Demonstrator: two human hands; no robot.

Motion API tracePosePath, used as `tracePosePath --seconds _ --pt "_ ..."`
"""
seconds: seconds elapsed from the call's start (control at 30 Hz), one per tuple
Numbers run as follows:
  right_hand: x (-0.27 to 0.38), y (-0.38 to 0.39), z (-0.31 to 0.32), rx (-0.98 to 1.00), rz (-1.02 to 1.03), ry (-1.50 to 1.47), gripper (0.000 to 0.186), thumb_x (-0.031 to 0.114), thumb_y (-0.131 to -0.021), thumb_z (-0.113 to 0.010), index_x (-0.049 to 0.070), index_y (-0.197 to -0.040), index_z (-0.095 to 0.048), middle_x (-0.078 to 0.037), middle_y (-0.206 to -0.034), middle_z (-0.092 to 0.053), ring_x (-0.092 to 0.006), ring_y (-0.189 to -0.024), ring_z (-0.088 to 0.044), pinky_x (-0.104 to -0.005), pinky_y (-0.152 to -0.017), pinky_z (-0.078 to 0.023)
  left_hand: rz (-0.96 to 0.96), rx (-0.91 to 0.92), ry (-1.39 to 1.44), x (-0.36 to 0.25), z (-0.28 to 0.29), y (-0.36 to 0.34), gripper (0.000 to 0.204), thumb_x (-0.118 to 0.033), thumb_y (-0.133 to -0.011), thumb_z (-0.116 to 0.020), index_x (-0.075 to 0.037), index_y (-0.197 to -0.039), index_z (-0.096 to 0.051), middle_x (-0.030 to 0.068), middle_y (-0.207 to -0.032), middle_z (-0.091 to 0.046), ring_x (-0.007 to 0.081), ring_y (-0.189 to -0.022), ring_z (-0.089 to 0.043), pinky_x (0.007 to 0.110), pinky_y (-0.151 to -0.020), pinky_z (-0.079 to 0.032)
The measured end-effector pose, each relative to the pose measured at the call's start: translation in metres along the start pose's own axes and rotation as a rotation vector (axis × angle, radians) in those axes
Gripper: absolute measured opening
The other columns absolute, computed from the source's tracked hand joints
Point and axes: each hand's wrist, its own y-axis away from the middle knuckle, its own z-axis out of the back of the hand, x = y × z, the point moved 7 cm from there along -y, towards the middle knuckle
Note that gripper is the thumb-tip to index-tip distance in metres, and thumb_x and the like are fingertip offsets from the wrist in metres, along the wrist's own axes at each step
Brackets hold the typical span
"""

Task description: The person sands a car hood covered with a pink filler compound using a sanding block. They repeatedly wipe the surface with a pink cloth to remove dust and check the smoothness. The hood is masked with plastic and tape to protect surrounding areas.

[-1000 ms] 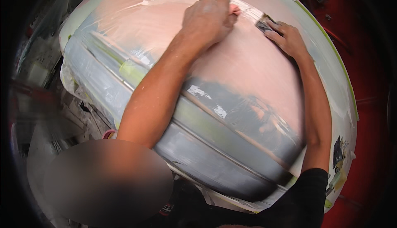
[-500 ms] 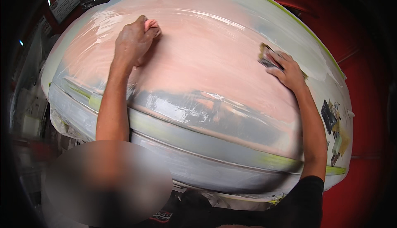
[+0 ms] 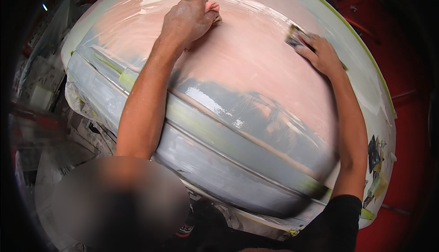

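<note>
While the left hand is clenched around a crumpled pink cloth over the upper middle of a large convex body panel, the right hand lies farther right, its fingers grasping a dark, tan-edged abrasive sheet on the panel. Whether the cloth touches the surface cannot be told; a shadow falls beside the left fist. The panel is pale pink across its middle, passing to grey patches and a whitish border, with glossy reflections in places. Grey-green grooved bands cross its near side, passing beneath the left forearm. Dark and tan scraps lie at the panel's right end, near the right forearm, which emerges from a black sleeve.
</note>
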Motion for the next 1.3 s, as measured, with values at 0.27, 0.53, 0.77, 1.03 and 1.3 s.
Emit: tracePosePath --seconds 0.27,0.53,0.77,1.03,1.3 --pt "-0.024 0.067 0.014 0.027 -0.16 0.0 0.058 0.05 -0.094 -0.065 0.008 -0.133 -0.07 -0.024 -0.134 -0.065 -0.0427 -0.12 -0.061 -0.0462 -0.106 -0.046 -0.045 0.008 0.013 -0.038 0.004 0.007 0.035 -0.036 -0.093 -0.069 -0.004 -0.107 -0.068 0.0217 -0.094 -0.075 0.0402 -0.092 -0.072 0.05 -0.081 -0.056" --pt "0.021 -0.116 -0.048 0.1 -0.062 0.016 0.06 0.055 -0.096 -0.06 0.005 -0.128 -0.071 -0.024 -0.121 -0.068 -0.0422 -0.107 -0.065 -0.0459 -0.097 -0.05 -0.061 -0.101 -0.019 -0.018 -0.004 0.001 0.028 -0.032 -0.093 -0.068 -0.005 -0.101 -0.068 0.0193 -0.093 -0.075 0.0384 -0.09 -0.072 0.05 -0.079 -0.056" --pt "-0.023 0.074 0.016 -0.01 -0.176 0.033 0.056 0.046 -0.094 -0.067 0.009 -0.135 -0.068 -0.024 -0.137 -0.063 -0.043 -0.124 -0.059 -0.0458 -0.108 -0.045 -0.092 -0.167 -0.021 -0.021 0.004 0.006 0.027 -0.03 -0.095 -0.065 -0.004 -0.1 -0.067 0.0182 -0.089 -0.074 0.0368 -0.087 -0.072 0.049 -0.076 -0.057" --pt "0.032 -0.114 -0.036 0.097 -0.069 0.02 0.058 0.05 -0.095 -0.064 0.006 -0.134 -0.069 -0.024 -0.134 -0.064 -0.044 -0.114 -0.062 -0.0468 -0.103 -0.048 -0.116 -0.103 -0.018 -0.028 -0.009 0.003 0.024 -0.028 -0.095 -0.068 -0.005 -0.102 -0.069 0.0166 -0.09 -0.075 0.0359 -0.087 -0.072 0.048 -0.077 -0.057" --pt "0.023 0.074 0.013 0.024 -0.021 0.017 0.058 0.04 -0.09 -0.072 0.008 -0.138 -0.066 -0.026 -0.139 -0.06 -0.043 -0.125 -0.058 -0.0464 -0.107 -0.046 -0.032 -0.001 -0.097 0.002 -0.002 0.006 0.029 -0.033 -0.096 -0.066 -0.006 -0.105 -0.07 0.016 -0.09 -0.076 0.0358 -0.088 -0.073 0.047 -0.078 -0.057"
